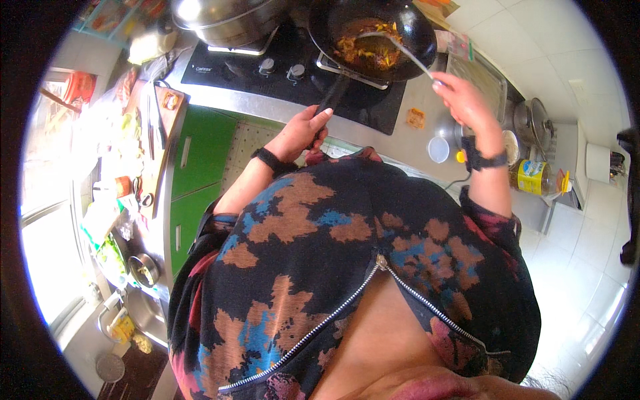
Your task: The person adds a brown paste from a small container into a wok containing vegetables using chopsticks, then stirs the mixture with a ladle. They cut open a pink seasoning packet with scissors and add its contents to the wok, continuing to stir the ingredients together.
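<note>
My left hand (303, 131) is wrapped around the black handle (336, 96) of a dark wok (414, 30). The wok rests over the right burner of a black glass gas stove (235, 70). Browned food pieces with yellow-green bits (387, 56) lie in dark oil at its bottom. In my right hand (462, 100) is the thin metal handle of a cooking utensil (412, 56), which slants down into the wok. Its working end touches the food and is partly hidden there. Both wrists wear black bands.
A lidded steel pot (235, 22) occupies the left burner. On the right counter are an orange packet (415, 118), a clear plastic bowl (438, 149) and an oil bottle (535, 177). At left, a wooden cutting board (162, 150) holds a knife (159, 120); scissors (142, 195) and a sink (145, 312) lie nearer.
</note>
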`<action>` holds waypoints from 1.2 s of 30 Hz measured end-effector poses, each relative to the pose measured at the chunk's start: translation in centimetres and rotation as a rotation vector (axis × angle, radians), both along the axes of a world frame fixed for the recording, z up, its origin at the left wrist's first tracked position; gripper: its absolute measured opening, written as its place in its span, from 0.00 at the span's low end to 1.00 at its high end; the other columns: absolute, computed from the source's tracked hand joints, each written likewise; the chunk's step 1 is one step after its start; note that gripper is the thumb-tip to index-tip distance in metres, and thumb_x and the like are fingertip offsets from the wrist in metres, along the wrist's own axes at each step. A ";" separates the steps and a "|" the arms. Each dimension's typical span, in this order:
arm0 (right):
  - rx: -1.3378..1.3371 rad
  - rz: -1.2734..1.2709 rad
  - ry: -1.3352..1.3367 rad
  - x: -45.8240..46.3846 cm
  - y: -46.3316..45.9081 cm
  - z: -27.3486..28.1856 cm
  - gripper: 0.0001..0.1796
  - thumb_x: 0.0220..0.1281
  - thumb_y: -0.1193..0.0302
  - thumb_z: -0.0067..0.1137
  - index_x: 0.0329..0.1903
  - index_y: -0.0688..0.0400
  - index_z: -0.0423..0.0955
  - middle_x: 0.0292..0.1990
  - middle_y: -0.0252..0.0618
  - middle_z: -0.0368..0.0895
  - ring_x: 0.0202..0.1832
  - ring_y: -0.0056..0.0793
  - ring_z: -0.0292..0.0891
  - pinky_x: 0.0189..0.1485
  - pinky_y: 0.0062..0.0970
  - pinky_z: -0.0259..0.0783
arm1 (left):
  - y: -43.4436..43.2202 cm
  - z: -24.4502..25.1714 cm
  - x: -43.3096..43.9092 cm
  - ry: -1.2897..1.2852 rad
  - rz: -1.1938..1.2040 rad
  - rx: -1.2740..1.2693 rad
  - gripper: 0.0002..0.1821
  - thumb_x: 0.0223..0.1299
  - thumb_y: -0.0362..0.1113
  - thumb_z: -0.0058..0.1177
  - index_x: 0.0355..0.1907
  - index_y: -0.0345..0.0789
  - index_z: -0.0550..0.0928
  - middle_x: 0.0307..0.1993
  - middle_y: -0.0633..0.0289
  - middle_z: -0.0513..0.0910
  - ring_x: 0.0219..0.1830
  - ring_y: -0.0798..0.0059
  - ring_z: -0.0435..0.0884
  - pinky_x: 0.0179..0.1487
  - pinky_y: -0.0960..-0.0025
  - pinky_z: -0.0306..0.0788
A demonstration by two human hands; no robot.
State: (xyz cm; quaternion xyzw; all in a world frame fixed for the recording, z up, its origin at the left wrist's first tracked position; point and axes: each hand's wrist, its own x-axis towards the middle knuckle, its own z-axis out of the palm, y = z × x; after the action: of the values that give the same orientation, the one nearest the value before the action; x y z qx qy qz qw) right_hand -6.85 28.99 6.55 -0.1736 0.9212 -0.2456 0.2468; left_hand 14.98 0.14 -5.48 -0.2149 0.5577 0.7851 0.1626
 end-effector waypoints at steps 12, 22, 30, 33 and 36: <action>-0.335 -0.254 -0.201 -0.4 -5.9 -4.7 0.25 0.79 0.59 0.51 0.72 0.54 0.69 0.25 0.29 0.67 0.17 0.18 0.62 0.17 0.26 0.62 | -0.1 0.0 0.0 -0.020 -0.009 -0.032 0.15 0.79 0.48 0.49 0.43 0.38 0.71 0.24 0.70 0.71 0.20 0.81 0.68 0.21 0.75 0.63; -0.229 -0.147 -0.275 2.9 -3.0 -0.9 0.23 0.78 0.60 0.52 0.69 0.54 0.73 0.26 0.32 0.71 0.15 0.18 0.63 0.16 0.25 0.59 | -0.1 -0.3 0.0 0.006 -0.010 -0.017 0.15 0.79 0.48 0.49 0.44 0.37 0.72 0.24 0.70 0.71 0.21 0.82 0.68 0.22 0.76 0.63; -0.054 0.045 0.508 -4.0 -3.9 -7.2 0.23 0.77 0.60 0.53 0.66 0.60 0.75 0.57 0.61 0.80 0.61 0.59 0.75 0.62 0.42 0.73 | -0.1 0.2 0.0 -0.014 -0.003 -0.024 0.15 0.79 0.48 0.49 0.45 0.38 0.73 0.24 0.70 0.71 0.21 0.82 0.68 0.23 0.76 0.64; 0.049 0.067 0.447 -2.6 -2.3 -5.8 0.23 0.77 0.61 0.53 0.67 0.60 0.74 0.56 0.61 0.81 0.57 0.56 0.80 0.59 0.40 0.75 | -0.1 0.5 0.1 -0.026 -0.010 -0.032 0.15 0.79 0.49 0.50 0.45 0.38 0.73 0.24 0.70 0.71 0.21 0.82 0.68 0.23 0.76 0.64; -0.006 -0.031 0.140 0.9 -0.4 -2.6 0.23 0.78 0.61 0.52 0.69 0.56 0.73 0.32 0.40 0.80 0.24 0.29 0.74 0.27 0.29 0.70 | 0.0 0.5 0.1 -0.023 -0.011 -0.019 0.15 0.79 0.49 0.50 0.45 0.38 0.73 0.24 0.70 0.71 0.21 0.82 0.67 0.23 0.76 0.64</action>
State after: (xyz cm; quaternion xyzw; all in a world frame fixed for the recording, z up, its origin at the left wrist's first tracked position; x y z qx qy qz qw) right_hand -5.97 28.64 3.96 -0.1769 0.9380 -0.2395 0.1774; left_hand 15.07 0.10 -4.97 -0.2222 0.5647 0.7761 0.1713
